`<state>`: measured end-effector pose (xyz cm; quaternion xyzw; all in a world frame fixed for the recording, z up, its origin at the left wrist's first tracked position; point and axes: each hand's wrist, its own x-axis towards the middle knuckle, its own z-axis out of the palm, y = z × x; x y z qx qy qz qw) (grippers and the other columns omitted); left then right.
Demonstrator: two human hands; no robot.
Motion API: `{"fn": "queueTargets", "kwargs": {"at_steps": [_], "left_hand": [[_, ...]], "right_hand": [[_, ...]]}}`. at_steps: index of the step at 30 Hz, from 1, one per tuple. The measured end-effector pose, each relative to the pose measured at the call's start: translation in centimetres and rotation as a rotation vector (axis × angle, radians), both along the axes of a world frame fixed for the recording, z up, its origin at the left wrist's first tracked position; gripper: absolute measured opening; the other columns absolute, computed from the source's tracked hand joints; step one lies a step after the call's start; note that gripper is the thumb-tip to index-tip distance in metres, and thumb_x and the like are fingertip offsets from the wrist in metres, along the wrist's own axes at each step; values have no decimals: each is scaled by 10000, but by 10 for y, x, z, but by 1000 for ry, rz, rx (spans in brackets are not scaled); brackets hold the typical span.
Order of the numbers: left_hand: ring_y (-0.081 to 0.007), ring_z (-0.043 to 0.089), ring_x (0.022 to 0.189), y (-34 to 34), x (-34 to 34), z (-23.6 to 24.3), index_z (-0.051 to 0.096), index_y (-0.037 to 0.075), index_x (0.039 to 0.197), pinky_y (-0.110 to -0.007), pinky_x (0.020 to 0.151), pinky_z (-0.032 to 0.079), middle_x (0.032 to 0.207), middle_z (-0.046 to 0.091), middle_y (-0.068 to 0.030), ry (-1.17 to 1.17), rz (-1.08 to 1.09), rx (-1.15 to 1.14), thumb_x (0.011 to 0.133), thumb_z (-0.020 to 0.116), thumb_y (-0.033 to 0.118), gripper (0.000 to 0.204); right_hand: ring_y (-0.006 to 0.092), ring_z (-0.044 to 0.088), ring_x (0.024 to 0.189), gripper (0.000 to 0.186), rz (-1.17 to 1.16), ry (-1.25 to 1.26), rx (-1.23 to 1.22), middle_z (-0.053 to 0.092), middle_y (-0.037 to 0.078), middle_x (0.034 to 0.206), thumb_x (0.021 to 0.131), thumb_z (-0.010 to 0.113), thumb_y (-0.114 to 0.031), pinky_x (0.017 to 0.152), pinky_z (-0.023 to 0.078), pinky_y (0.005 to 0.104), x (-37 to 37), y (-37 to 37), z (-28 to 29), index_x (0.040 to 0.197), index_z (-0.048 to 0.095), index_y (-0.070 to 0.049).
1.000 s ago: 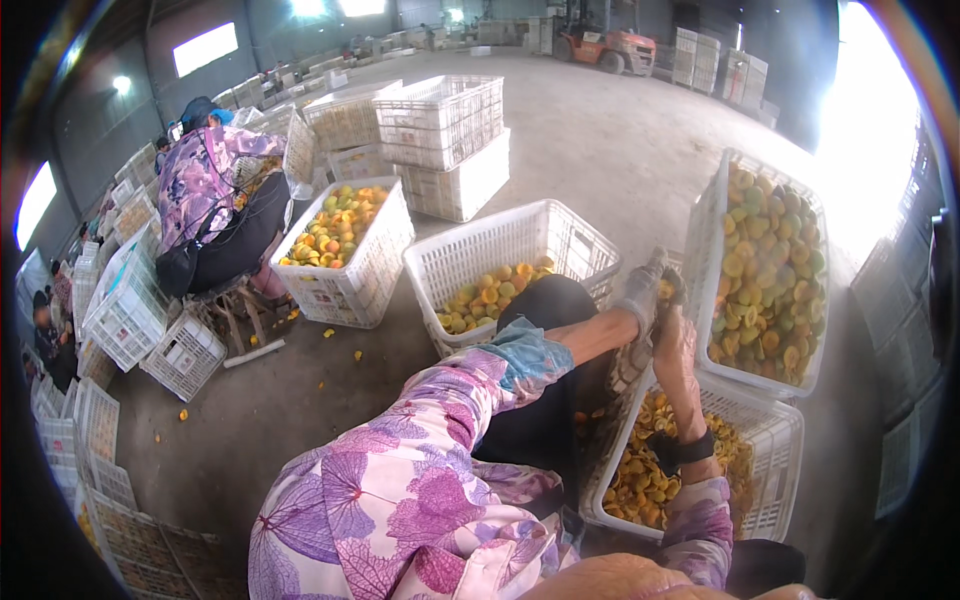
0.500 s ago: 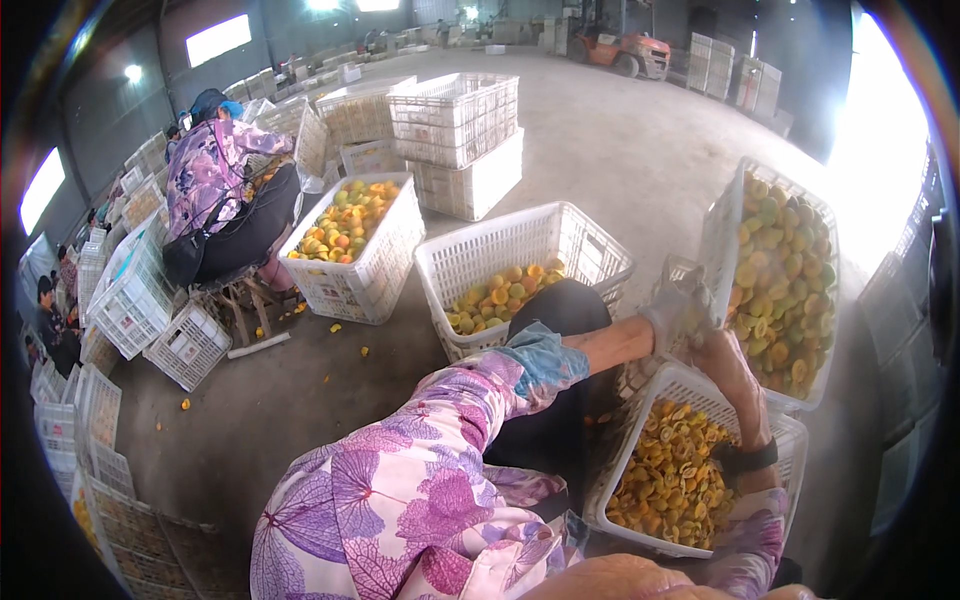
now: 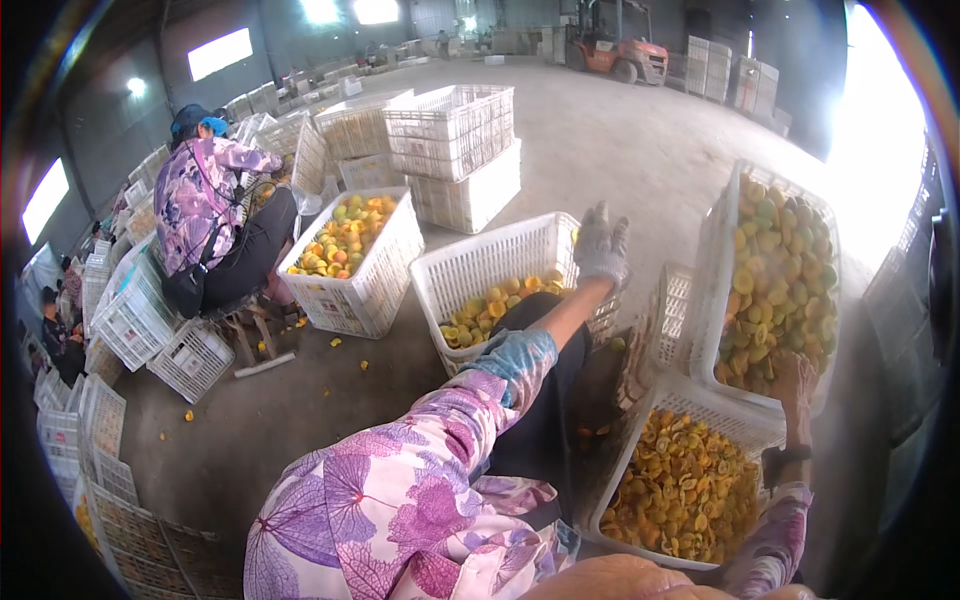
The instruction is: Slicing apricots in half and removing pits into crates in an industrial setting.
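My left hand [image 3: 601, 246], in a grey glove, is stretched out with its fingers apart over the far rim of a white crate [image 3: 500, 262] that holds halved yellow fruit. It grips nothing. My right hand [image 3: 796, 374] reaches to the lower edge of a tilted white crate [image 3: 722, 235] full of whole yellow-green fruit. Its fingers are hidden among the fruit. Below it, close to my knees, stands another white crate [image 3: 618, 470] filled with orange fruit halves. A dark band sits on my right wrist.
A seated person [image 3: 205, 215] in a floral top works at the left beside a crate of whole fruit [image 3: 375, 290]. Empty white crates are stacked behind [image 3: 450, 130] and along the left wall [image 3: 130, 320]. A small empty crate [image 3: 675, 300] lies between my crates. An orange forklift [image 3: 612, 45] stands far back.
My left hand has swung from beside the tilted crate up and left to the rim of the crate of halves. My right hand has moved right to the tilted crate's lower edge.
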<state>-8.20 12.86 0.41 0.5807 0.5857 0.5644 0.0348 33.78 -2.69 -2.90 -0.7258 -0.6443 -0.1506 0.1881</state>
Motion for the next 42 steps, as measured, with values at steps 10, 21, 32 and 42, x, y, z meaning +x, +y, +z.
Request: {"fn": "queueTargets", "kwargs": {"at_steps": [10,21,32,42], "left_hand": [[-173,570,972,-21,53,-18,590,29,1074,-323,763,482,1071,594,-116,281,-558,-630,880,520,290,333],[-212,560,828,-44,57,-42,598,64,1032,-327,767,448,937,605,-91,-673,-890,-898,895,488,297,292],[-237,566,927,-66,53,-47,564,101,1107,-403,784,463,1034,601,-82,-1011,-1016,-1094,881,516,396,375],[-228,529,1033,-83,62,-18,538,105,1141,-404,891,441,1102,582,-73,-1295,-1335,-1132,877,460,510,491]], "right_hand": [[223,611,634,149,-70,196,-86,627,126,710,677,656,-90,578,479,359,-2,14,-25,814,668,-30],[198,592,608,189,125,689,-60,605,115,685,665,658,-49,555,474,342,-69,-7,25,852,656,-21],[174,573,582,238,309,1058,-214,584,105,661,653,660,-9,532,470,324,-135,5,53,890,644,-13],[170,573,588,385,392,304,512,539,89,630,669,628,7,547,462,316,-219,18,34,1050,575,-13]]}}
